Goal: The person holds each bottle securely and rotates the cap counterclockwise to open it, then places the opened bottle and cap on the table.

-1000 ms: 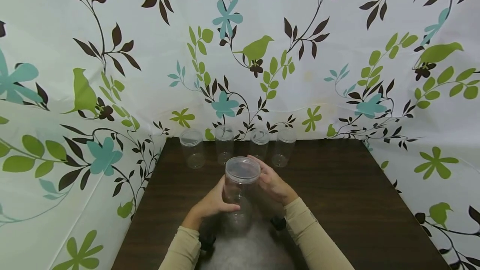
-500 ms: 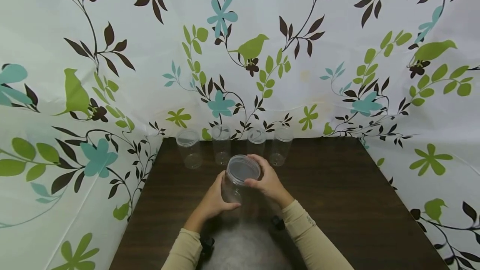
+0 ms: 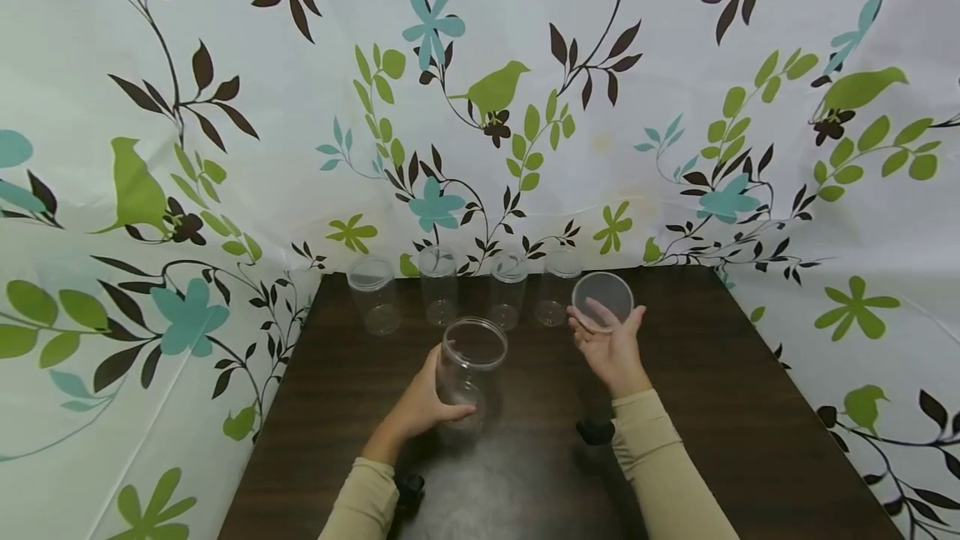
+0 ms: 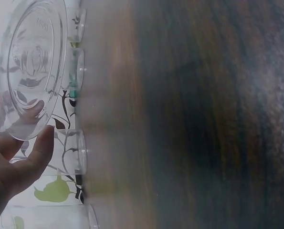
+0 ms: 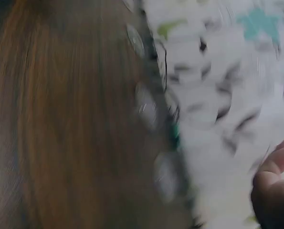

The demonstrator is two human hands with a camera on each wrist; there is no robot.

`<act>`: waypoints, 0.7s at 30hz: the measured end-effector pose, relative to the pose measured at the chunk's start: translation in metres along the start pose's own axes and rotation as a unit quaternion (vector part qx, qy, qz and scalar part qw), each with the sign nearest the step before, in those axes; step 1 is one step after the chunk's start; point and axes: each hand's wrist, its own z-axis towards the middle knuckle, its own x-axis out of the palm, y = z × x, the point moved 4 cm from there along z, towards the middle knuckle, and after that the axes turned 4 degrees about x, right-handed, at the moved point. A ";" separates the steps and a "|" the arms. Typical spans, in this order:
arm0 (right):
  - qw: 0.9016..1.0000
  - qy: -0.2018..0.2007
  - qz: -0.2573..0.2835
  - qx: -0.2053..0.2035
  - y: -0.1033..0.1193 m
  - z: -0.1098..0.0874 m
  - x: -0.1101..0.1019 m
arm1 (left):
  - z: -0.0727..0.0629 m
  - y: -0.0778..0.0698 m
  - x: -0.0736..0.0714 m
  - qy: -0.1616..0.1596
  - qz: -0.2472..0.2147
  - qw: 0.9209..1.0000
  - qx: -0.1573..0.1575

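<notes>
My left hand (image 3: 417,407) grips a clear plastic jar (image 3: 474,353) around its side, above the middle of the table. The jar's round mouth is uncovered and tilts toward me. In the left wrist view the jar's ringed base (image 4: 36,67) shows, with left-hand fingers (image 4: 39,150) against it. To the right, my right hand (image 3: 613,355) holds a round translucent lid (image 3: 604,297) upright, its fingers behind the disc and seen through it. Only part of the right hand (image 5: 274,186) enters the blurred right wrist view.
Several clear lidded jars stand in a row at the table's back edge, from the leftmost jar (image 3: 375,298) to the rightmost jar (image 3: 557,294). The dark wood table (image 3: 720,407) meets a leaf-and-bird patterned curtain (image 3: 480,157) behind.
My right hand has taken the lid off the jar and carried it to the right. The left hand has kept its grip on the jar, nearly in place.
</notes>
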 end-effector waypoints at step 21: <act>0.929 -0.128 0.325 0.119 0.028 0.001 -0.112 | 0.003 0.001 -0.001 -0.016 0.010 1.000 -0.002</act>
